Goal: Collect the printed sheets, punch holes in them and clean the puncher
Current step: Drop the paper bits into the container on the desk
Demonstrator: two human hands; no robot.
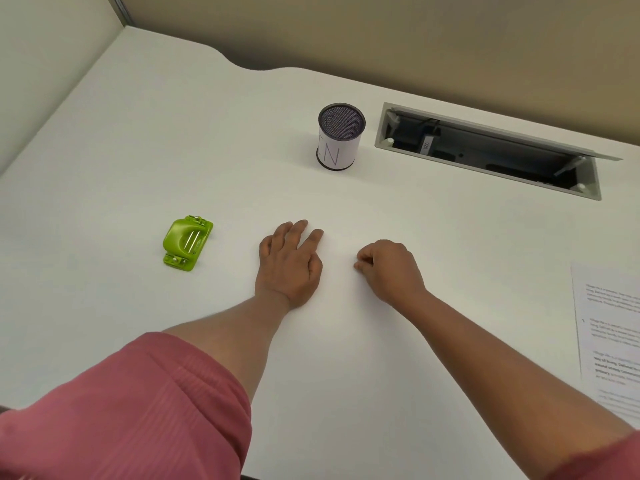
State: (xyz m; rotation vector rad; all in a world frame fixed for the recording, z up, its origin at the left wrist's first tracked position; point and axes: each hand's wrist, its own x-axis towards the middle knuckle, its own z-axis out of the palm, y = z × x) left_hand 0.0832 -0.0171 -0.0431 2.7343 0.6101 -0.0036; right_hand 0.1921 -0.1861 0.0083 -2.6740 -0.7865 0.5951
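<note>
Nothing looked done yet. The printed sheets lay uncollected at the tabletop's right edge, the green puncher untouched toward the left. The left hand rested flat, fingers spread; the right hand curled closed, seemingly empty.

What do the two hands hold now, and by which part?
Nothing. The left hand lies flat on the desk; the right hand is curled, apparently empty.

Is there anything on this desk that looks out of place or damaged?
Nothing looks damaged or spilled. Only the cable hatch in the desk stands open, showing cables inside. The green hole punch lies slightly askew.
</note>
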